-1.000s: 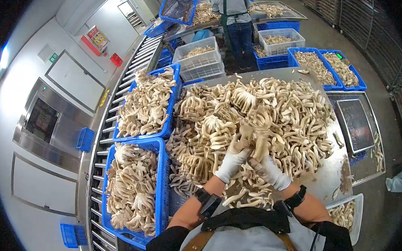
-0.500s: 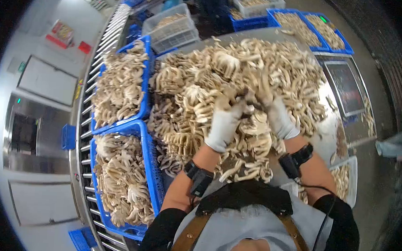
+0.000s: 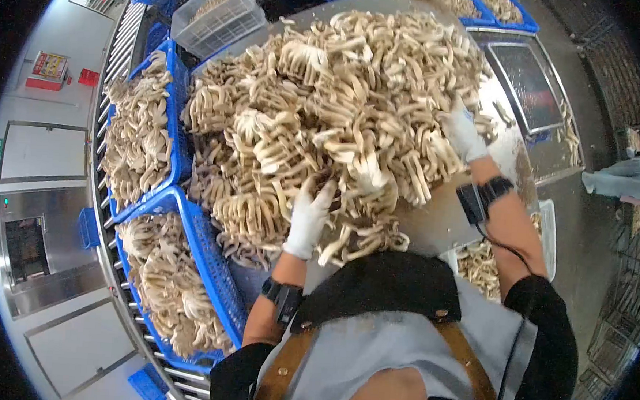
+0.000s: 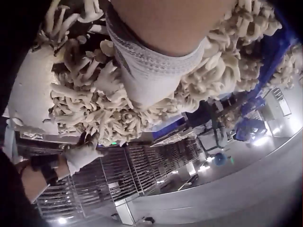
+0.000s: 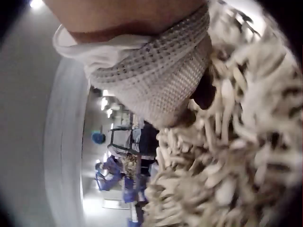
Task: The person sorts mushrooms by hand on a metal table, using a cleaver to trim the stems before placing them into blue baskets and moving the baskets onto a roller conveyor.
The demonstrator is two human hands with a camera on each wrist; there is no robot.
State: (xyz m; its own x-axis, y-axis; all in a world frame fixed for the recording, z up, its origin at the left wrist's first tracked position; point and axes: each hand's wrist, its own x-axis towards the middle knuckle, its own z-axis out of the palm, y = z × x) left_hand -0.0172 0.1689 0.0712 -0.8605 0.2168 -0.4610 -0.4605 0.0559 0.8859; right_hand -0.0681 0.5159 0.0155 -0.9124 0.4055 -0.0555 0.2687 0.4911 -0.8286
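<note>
Blue crates (image 3: 217, 267) brim around nine o'clock, a mushroom heap (image 3: 355, 107) lies uncrated at twelve, left hand (image 3: 307, 223) fingers apart, right hand (image 3: 465, 137) unclear.

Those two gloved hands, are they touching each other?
Apart. The head view shows mushrooms lying between the left hand and the right hand.

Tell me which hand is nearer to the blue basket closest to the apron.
Left. The left hand is at the near edge of the mushroom pile, across from the basket; the right hand is farther off, at the pile's right side.
</note>
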